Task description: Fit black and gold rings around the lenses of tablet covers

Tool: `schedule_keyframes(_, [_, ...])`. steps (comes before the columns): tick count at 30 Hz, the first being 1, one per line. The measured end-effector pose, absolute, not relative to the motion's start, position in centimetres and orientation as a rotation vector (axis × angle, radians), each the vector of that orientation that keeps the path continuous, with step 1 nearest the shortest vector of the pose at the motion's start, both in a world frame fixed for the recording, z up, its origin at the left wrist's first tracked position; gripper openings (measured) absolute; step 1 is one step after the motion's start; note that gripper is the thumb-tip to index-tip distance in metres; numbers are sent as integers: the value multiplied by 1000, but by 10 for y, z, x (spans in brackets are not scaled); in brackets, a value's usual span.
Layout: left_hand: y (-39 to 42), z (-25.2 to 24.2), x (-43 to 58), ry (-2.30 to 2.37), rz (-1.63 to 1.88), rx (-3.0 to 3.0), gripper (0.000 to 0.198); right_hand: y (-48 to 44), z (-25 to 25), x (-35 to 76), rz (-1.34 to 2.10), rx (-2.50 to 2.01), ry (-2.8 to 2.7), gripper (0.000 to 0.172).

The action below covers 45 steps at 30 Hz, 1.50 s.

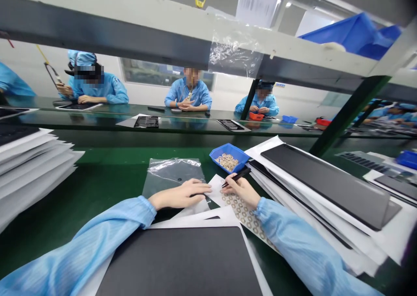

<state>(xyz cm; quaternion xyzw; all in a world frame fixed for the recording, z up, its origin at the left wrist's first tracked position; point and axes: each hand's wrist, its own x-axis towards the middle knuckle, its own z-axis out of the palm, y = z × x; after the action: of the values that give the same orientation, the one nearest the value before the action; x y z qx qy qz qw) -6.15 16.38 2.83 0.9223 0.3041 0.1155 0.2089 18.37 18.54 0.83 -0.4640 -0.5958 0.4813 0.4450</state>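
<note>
My right hand (243, 191) grips black tweezers (237, 177), their tips pointing down at a white sheet with rows of small ring-shaped stickers (249, 215). Stretched out flat, my left hand (182, 194) has its fingertips at the left edge of that sheet. Beneath and behind the left hand lies a clear plastic bag (172, 174). Directly before me a flat dark grey panel (185, 261) rests on white paper. Just beyond my right hand stands a blue tray (241, 156) holding many small tan rings (227, 161).
Dark panels (325, 183) layered with white paper are piled at the right. Another paper stack (35, 170) stands at the left. A shelf (130, 31) crosses overhead, with a slanted green post (348, 118). Several co-workers in blue sit along the far bench (195, 121).
</note>
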Motion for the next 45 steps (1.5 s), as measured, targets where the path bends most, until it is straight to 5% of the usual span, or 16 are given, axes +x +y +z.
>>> schedule_keyframes(19, [169,10,-63,841,289,2613,43,195,-9,187,873,-1312,-1498,31])
schedule_keyframes(31, [182,25,-85,836,366,2487,41,171,38,189,895,-1125,-1378,44])
schedule_keyframes(37, [80,90,-81,880,458,2712,46,70,79,215,853,-998,-1442,30])
schedule_keyframes(41, [-1,54,-29,229,109,2848,46,22,52,224,883,-1030,-1288,27])
schedule_keyframes(45, [-11,19,-3,375,11,2895,41,7,29,223,931,-1025,-1186,27])
